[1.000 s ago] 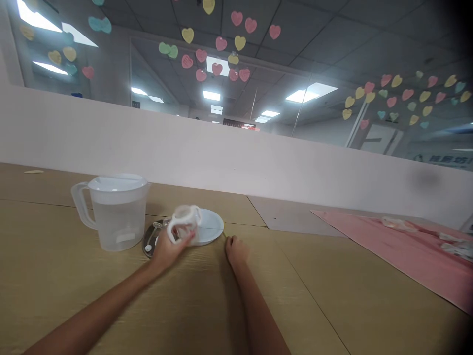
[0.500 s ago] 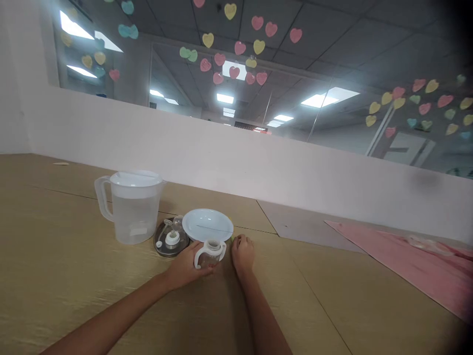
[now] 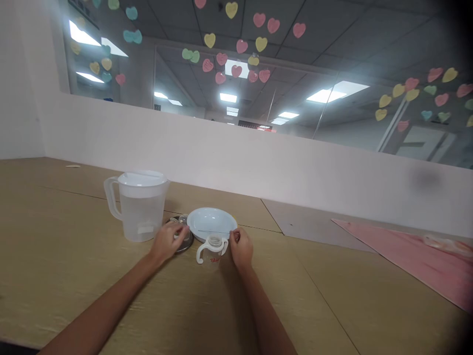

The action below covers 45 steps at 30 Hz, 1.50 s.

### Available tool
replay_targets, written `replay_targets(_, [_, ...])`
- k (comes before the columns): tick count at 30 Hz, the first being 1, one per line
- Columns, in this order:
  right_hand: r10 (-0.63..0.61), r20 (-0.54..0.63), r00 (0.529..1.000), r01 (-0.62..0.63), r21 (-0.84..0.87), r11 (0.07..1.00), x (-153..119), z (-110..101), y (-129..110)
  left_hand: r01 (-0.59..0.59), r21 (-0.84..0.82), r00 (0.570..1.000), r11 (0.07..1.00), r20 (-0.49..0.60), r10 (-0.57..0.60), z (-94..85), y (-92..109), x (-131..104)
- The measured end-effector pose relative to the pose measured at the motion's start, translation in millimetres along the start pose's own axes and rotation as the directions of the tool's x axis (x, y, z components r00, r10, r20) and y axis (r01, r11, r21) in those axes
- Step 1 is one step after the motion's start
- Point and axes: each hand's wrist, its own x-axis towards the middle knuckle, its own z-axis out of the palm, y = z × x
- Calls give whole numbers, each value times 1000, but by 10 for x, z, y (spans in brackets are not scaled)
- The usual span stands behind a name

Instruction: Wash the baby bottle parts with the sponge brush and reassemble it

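Observation:
A clear baby bottle (image 3: 213, 252) with a white two-handled holder and red print stands open-topped on the table between my hands. My left hand (image 3: 168, 241) is over the round metal tray (image 3: 189, 242), thumb and fingers closing around a small part there that they hide. A clear dome cap (image 3: 183, 219) shows behind those fingers. Beside the right rim of the white bowl (image 3: 210, 217), my right hand (image 3: 242, 246) has its fingers curled together. Whatever lies in them is too small to make out. The bowl sits just behind the bottle.
A lidded translucent pitcher (image 3: 143, 212) with a side handle stands left of the tray. At the right lies a pink board (image 3: 402, 256) with a crumpled clear wrapper (image 3: 447, 245). A low white wall (image 3: 236, 158) closes the table's back.
My left hand has let go of the baby bottle, which now stands on the table, and has moved left over the tray. My right hand stays by the bowl, fingers still curled.

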Motion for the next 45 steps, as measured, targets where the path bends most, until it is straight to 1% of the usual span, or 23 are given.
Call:
replay_targets(1, [13,-14,1000,-13,23,1000,4,1,-13,56,76,998,996,-15,-55,1,-95,20])
replay_targets(2, [21,-26,999,-20,44,999,7,3,-27,87,144,996,986,-8,-87,7,-180,35])
replay_targets(4, [25,-51,998,-21,80,997,10,6,-53,112,263,991,958,38,-126,22,-306,56])
replay_targets(6, [24,-66,998,-17,106,994,8,7,-75,138,361,976,922,111,-190,24,-359,66])
replay_targets(9, [9,-76,997,2,138,990,-1,10,-90,186,476,926,859,208,-316,-2,-340,79])
replay_targets(11, [-7,-80,997,20,162,987,-6,16,-88,182,509,905,841,249,-346,-21,-312,91])
replay_targets(13, [-20,-94,995,38,196,980,-9,25,-83,162,514,895,843,282,-344,-26,-299,104])
replay_targets(19, [-46,-102,994,81,372,925,-12,38,-114,117,522,849,845,389,-358,27,-332,136])
replay_targets(22, [-24,-88,996,59,421,905,-15,36,-142,137,529,835,837,394,-385,48,-341,145])
replay_targets(24, [0,-62,998,28,441,897,-16,31,-153,157,530,835,833,379,-398,47,-338,151])
replay_targets(28, [42,-4,999,-35,474,880,-12,11,-158,217,530,851,820,308,-425,-3,-313,161])
replay_targets(31, [91,40,995,-99,524,846,-2,7,-154,253,520,867,816,252,-430,-74,-279,161])
replay_targets(32, [113,51,992,-123,547,828,1,9,-152,261,511,878,819,227,-422,-97,-263,161])
replay_targets(33, [135,61,989,-145,573,807,4,12,-150,270,488,898,830,184,-400,-117,-246,161])
replay_targets(35, [164,71,984,-172,624,762,8,18,-147,274,375,950,885,39,-311,-140,-201,164])
replay_targets(36, [172,68,983,-176,643,746,9,19,-146,259,283,966,924,-51,-255,-140,-174,169])
replay_targets(38, [176,46,983,-163,650,742,5,13,-148,191,67,964,979,-199,-174,-119,-106,183])
replay_targets(39, [173,24,985,-148,637,757,0,6,-152,159,-33,959,987,-231,-162,-99,-68,191])
replay_targets(40, [165,-1,986,-130,612,780,-7,-3,-157,134,-126,957,983,-240,-162,-75,-28,199])
replay_targets(42, [136,-43,990,-92,538,838,-29,-23,-175,94,-274,965,957,-213,-156,-19,54,211])
replay_targets(43, [117,-57,991,-74,499,864,-43,-33,-189,72,-318,973,945,-186,-137,10,94,214])
replay_targets(45, [80,-77,994,-39,434,900,-74,-46,-224,26,-346,990,938,-124,-73,68,166,214])
